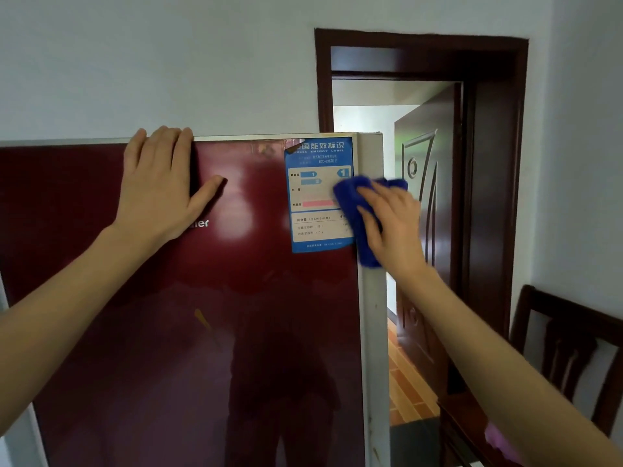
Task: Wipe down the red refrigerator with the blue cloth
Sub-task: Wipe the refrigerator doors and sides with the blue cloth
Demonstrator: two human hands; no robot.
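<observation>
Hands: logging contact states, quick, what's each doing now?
Left hand: open, flat on the red refrigerator door.
Right hand: open, pressing the blue cloth against the refrigerator's right edge.

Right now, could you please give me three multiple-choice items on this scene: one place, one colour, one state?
1. Where is the blue cloth?
A) on the floor
B) at the refrigerator's right edge, overlapping the energy label
C) draped over a shelf

2. What colour is the refrigerator front?
A) dark red
B) white
C) green

3. How is the left hand?
A) gripping the cloth
B) clenched, off the refrigerator
C) flat on the refrigerator near its top

Answers: 1 B, the right hand presses it there; 2 A, the glossy front is dark red; 3 C, its fingers lie straight against the front.
</observation>
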